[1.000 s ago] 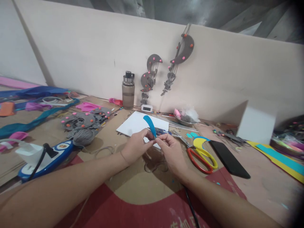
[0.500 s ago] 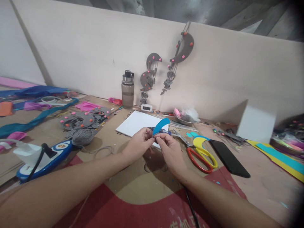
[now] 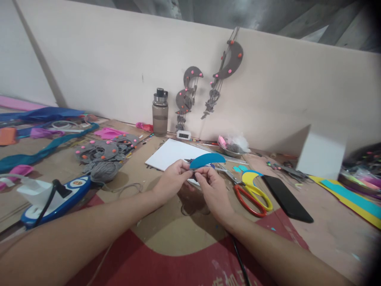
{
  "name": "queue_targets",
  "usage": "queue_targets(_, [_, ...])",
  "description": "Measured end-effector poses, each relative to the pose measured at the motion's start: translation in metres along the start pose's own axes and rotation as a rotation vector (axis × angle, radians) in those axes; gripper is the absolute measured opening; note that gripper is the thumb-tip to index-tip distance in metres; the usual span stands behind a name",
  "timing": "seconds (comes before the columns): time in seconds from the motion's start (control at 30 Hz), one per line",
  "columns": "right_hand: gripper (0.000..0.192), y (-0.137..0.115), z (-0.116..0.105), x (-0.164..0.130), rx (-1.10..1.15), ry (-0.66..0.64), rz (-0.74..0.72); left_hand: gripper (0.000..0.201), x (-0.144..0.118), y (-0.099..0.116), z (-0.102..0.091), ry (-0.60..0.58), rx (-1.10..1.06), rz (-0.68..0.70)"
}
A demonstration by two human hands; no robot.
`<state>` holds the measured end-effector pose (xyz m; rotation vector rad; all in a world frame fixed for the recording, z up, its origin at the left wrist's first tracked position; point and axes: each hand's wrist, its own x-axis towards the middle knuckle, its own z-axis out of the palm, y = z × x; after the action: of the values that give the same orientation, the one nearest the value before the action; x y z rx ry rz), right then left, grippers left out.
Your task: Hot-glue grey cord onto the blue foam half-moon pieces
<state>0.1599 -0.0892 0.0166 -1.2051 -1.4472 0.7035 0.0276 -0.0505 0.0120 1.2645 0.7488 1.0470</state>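
Note:
My left hand is closed in a pinch at the left tip of a blue crescent cutout, which extends to the right above my fingers. My right hand meets it fingertip to fingertip, thumb and forefinger pinched together. Whatever sits between the right fingers is too small to make out. Behind the hands lies a white board, with a dark blue-handled tool partly hidden by the crescent. Scissors with one red and one yellow handle rest right of my right hand.
A black phone and a yellow-and-blue crescent lie to the right. At left are a blue-and-white power strip, grey yarn and grey felt crescents. A water bottle stands by the wall, beneath hanging crescents.
The blue crescent has turned from slanting up to lying nearly level, its free end swinging right and down. Both hands stay almost in the same place.

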Motion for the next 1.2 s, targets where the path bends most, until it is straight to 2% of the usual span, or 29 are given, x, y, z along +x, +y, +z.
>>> queue_targets(0.33, [0.018, 0.003, -0.002, 0.001, -0.070, -0.007, 0.021, 0.026, 0.001, -0.001, -0.005, -0.018, -0.158, 0.026])
queue_targets(0.5, [0.018, 0.006, -0.002, 0.004, -0.032, 0.024, 0.039, 0.025, 0.003, -0.003, -0.007, -0.039, -0.139, 0.032])
queue_targets(0.73, [0.021, 0.012, -0.002, 0.006, 0.060, 0.021, 0.152, 0.026, 0.005, -0.005, -0.009, -0.023, -0.049, 0.024])
queue_targets(0.9, [0.021, 0.011, -0.001, 0.006, 0.038, 0.051, 0.174, 0.028, 0.003, 0.000, -0.007, -0.042, -0.140, -0.045])
queue_targets(1.2, [0.028, 0.013, 0.002, 0.006, 0.144, -0.011, 0.212, 0.020, 0.005, -0.002, -0.006, -0.019, -0.162, 0.026])
